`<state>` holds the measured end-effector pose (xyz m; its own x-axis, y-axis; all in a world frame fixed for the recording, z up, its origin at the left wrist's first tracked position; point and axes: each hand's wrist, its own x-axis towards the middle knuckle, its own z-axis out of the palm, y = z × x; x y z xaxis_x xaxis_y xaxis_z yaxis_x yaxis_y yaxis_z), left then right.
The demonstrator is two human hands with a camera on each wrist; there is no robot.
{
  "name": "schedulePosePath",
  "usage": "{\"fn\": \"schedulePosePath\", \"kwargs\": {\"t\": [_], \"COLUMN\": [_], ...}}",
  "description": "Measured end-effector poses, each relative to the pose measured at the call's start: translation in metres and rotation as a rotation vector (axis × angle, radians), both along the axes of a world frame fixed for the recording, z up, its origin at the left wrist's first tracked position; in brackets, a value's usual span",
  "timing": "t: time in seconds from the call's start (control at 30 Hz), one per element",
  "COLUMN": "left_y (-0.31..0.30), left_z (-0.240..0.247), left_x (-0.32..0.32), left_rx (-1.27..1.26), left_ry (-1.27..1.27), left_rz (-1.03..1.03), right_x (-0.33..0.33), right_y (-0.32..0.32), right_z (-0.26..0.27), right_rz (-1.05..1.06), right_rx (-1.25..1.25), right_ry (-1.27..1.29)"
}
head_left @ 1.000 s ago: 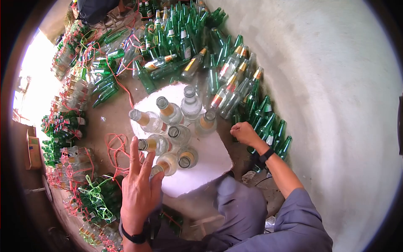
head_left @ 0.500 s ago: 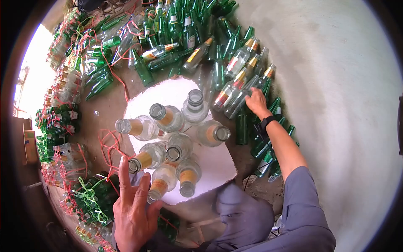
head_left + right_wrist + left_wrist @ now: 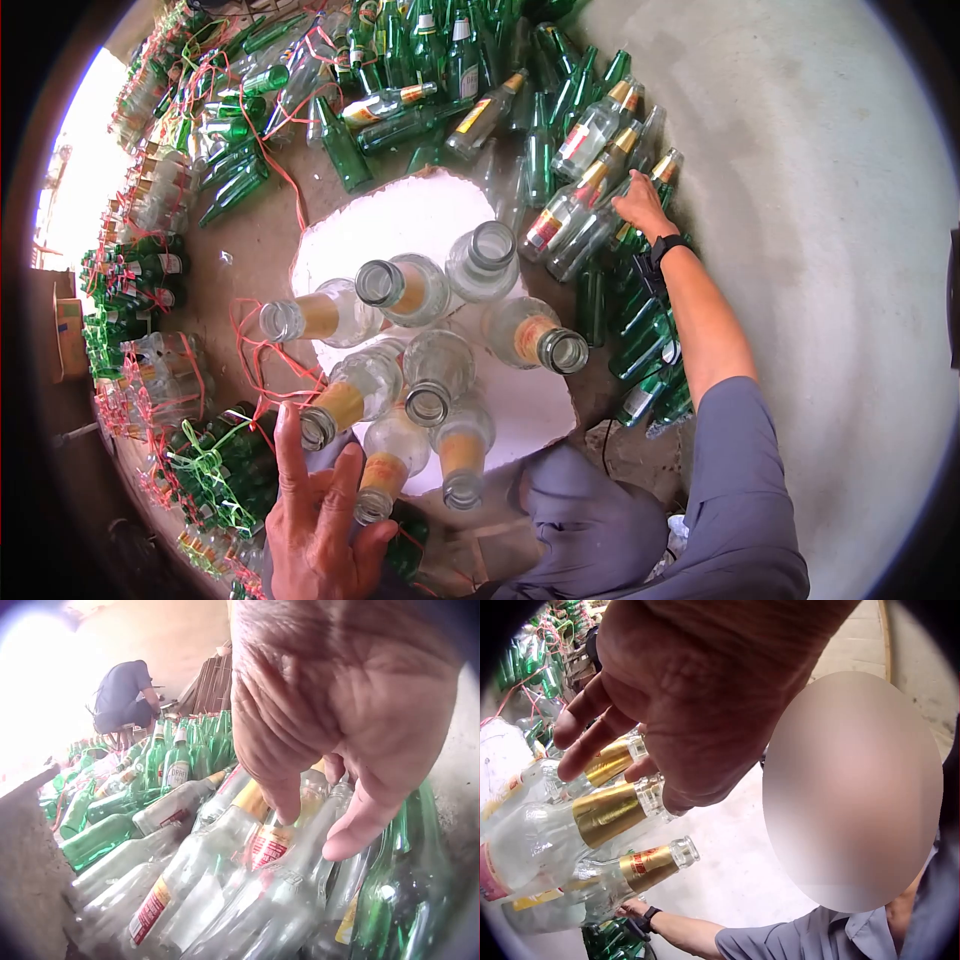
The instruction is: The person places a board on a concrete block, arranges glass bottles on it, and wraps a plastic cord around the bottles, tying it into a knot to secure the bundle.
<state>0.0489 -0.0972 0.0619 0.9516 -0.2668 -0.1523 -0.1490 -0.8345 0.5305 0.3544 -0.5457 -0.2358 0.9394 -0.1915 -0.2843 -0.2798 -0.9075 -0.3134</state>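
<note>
Several clear glass bottles (image 3: 440,365), some with gold foil on their necks, stand upright in a cluster on a white board (image 3: 350,235). At the near left of the cluster is my left hand (image 3: 325,530), its fingers spread apart. Those fingers overlap the gold-foiled bottle necks (image 3: 611,816) in the left wrist view. Further right and forward, my right hand (image 3: 645,210) is at a leaning clear bottle (image 3: 580,245) in the pile. Thumb and fingers lie on either side of that bottle's neck (image 3: 319,825) in the right wrist view.
Green bottles (image 3: 345,150) lie and stand along the back and the wall (image 3: 800,200). Tied bundles of bottles (image 3: 165,380) line the left side. Red string (image 3: 265,355) lies on the floor. A seated person (image 3: 126,694) is at the far back.
My right hand has moved forward from beside the board to the leaning clear bottle. The left hand stays spread by the cluster. The head view has shifted, bringing the cluster closer.
</note>
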Motion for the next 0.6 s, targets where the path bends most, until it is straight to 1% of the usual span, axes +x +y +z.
{"fn": "schedulePosePath", "kwargs": {"t": [0.03,0.1,0.17,0.23,0.3,0.33,0.4,0.43,0.5,0.53,0.6], "left_y": [-0.002,-0.009,-0.010,-0.008,-0.005,-0.002,0.001,-0.001,-0.008,-0.009,-0.011], "left_z": [0.002,0.010,0.011,0.006,-0.003,-0.002,0.001,0.005,0.011,0.011,0.009], "left_x": [-0.001,-0.003,-0.002,-0.006,-0.011,-0.010,-0.006,-0.006,-0.006,-0.005,-0.005], "left_rx": [0.000,0.026,0.036,0.042,0.071,0.072,0.029,0.028,0.059,0.059,0.058], "left_ry": [0.005,0.083,0.070,0.058,-0.035,-0.038,0.041,0.042,0.108,0.105,-0.009], "left_rz": [0.001,0.112,0.107,0.102,0.057,0.059,0.003,0.003,0.105,0.106,0.083], "right_x": [-0.001,-0.003,-0.004,-0.006,-0.008,-0.008,-0.009,-0.012,-0.015,-0.015,-0.019], "right_y": [0.001,0.003,0.001,0.001,0.001,0.002,0.001,0.001,0.003,0.004,0.006], "right_z": [0.002,0.001,-0.003,-0.003,0.002,0.005,0.009,0.007,0.007,0.008,0.011], "right_rz": [0.004,0.010,0.020,0.028,0.037,0.039,0.026,0.026,0.076,0.076,0.092], "right_rx": [-0.018,-0.030,-0.064,-0.047,-0.024,-0.023,0.006,0.005,-0.093,-0.092,-0.138], "right_ry": [-0.014,-0.028,-0.067,-0.070,-0.089,-0.092,-0.091,-0.089,-0.172,-0.175,-0.200]}}
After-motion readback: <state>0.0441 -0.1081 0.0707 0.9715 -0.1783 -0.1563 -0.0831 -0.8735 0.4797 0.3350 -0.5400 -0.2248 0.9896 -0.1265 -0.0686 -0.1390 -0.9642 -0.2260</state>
